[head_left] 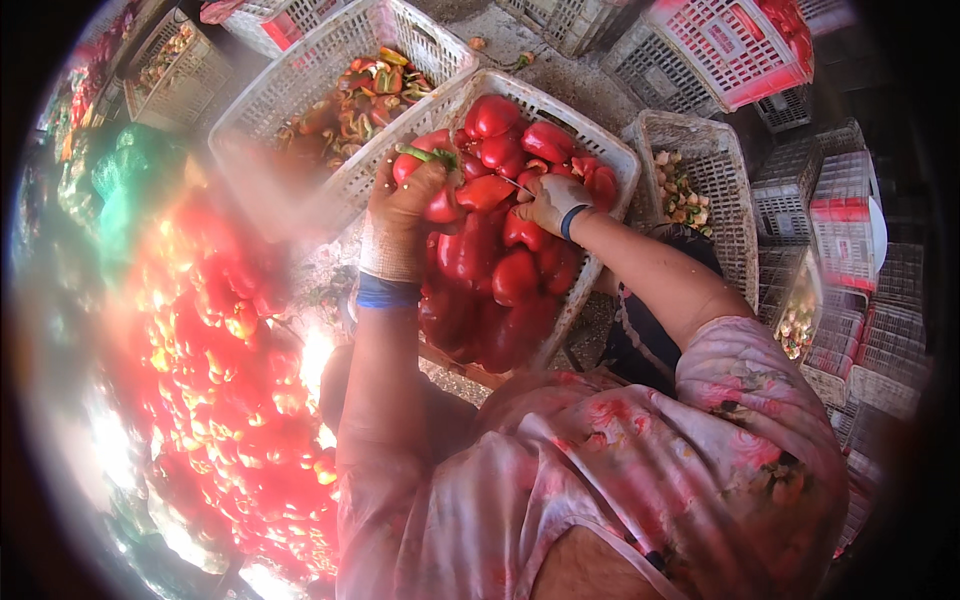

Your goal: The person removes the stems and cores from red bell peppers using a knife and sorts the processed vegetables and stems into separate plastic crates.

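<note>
My left hand [405,205], in a worn pale glove with a blue cuff, grips a red bell pepper [425,150] with a green stem over a white plastic crate [610,150] full of red peppers. My right hand [548,203], also gloved, holds a small thin knife [515,185] whose blade points toward the held pepper. Both hands hover just above the heap of peppers in the crate.
A second white crate [300,75] at upper left holds mixed pepper scraps. A crate [700,150] on the right holds stems and cores. A large pile of red peppers [230,400] spreads at left, with green net sacks [130,170] beyond. Stacked crates [850,250] stand at right.
</note>
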Tool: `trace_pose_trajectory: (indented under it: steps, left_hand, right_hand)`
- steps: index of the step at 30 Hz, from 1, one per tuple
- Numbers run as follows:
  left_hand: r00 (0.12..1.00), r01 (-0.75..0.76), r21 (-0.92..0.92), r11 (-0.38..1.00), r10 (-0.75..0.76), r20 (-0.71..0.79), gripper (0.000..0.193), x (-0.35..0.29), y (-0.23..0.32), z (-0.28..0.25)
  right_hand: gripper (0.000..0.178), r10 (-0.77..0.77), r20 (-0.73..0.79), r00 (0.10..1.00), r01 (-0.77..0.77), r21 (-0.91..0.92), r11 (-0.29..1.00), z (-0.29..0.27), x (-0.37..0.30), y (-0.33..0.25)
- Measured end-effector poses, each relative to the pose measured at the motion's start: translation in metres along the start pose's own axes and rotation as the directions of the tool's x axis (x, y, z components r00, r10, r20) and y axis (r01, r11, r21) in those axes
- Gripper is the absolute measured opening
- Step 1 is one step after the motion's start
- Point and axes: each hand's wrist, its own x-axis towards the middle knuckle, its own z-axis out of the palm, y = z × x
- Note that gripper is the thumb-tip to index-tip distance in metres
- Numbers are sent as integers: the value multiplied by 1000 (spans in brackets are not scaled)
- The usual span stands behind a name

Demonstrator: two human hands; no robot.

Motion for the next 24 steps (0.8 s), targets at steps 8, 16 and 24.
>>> trace_pose_trajectory:
  steps: [8,16,24]
  left_hand:
    - [944,-235,787,570,325,46,94,-6,-28,42]
    - [992,100,502,859,-122,11,66,-2,-33,33]
    - [991,116,135,984,-106,-78,53,-12,-48,47]
  right_hand:
    - [56,-26,-114,993,115,916,384,-61,-20,-48]
    - [50,14,-145,989,108,795,597,-71,-26,-58]
    - [38,166,-149,975,3,752,659,-60,-26,-61]
